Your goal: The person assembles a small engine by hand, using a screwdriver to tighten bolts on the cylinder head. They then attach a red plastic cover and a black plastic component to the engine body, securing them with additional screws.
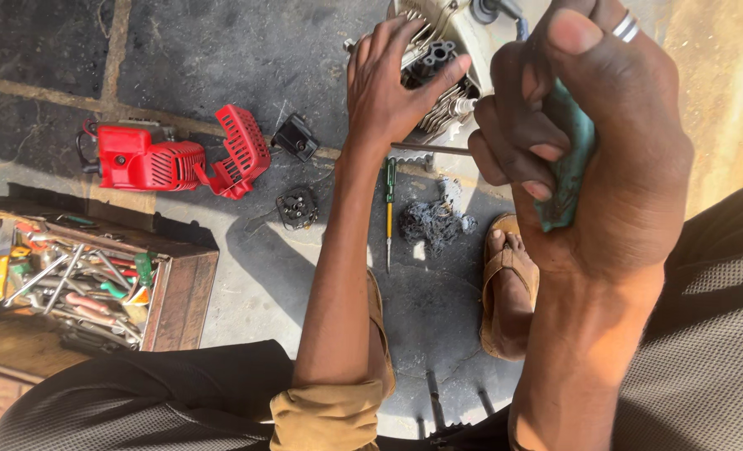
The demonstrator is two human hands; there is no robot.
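Observation:
My left hand (pixel 392 83) rests on a small engine block (pixel 442 63) with cooling fins, fingers spread over it and gripping it at the top of the view. My right hand (pixel 593 142) is close to the camera, shut around the green handle of a screwdriver (pixel 568 167). Its thin metal shaft (pixel 430 149) runs left toward the engine, just below my left hand. My sandalled foot (pixel 505 284) stands on the concrete floor below the engine.
A red plastic engine cover (pixel 150 159) and a red grille piece (pixel 242 150) lie at left. Small black parts (pixel 296 138), a green-yellow screwdriver (pixel 390 213) and a dark rag (pixel 430 224) sit on the floor. An open wooden toolbox (pixel 79 284) holds several tools.

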